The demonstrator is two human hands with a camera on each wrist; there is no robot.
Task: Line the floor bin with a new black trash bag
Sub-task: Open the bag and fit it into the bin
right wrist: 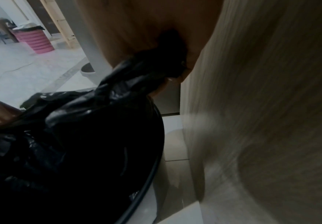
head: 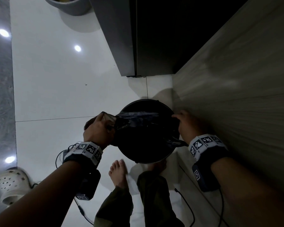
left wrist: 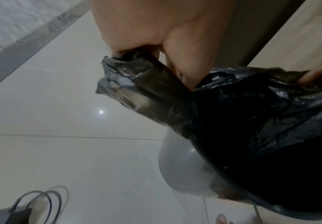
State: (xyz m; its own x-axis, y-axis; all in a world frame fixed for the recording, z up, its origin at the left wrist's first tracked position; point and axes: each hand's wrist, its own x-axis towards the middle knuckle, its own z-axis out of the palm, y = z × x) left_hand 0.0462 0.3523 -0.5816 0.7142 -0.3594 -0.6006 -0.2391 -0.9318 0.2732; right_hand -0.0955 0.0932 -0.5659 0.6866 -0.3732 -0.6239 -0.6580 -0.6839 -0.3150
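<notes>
A round floor bin point(head: 156, 158) stands on the white tiles beside a wood-grain panel. A black trash bag point(head: 138, 118) is stretched across its mouth and hangs into it. My left hand point(head: 97, 128) grips a bunched edge of the bag point(left wrist: 137, 78) at the bin's left rim. At the right rim my right hand point(head: 185, 123) holds the opposite edge of the bag point(right wrist: 146, 72). The pale outside wall of the bin point(left wrist: 179, 174) shows under the bag. The bin's inside is dark and hidden.
A wood-grain panel point(head: 236, 95) rises close on the right of the bin. A dark cabinet point(head: 138, 38) stands behind it. My bare foot point(head: 118, 172) is just in front of the bin. A white clog point(head: 11, 182) and another grey bin point(head: 69, 5) sit on the floor.
</notes>
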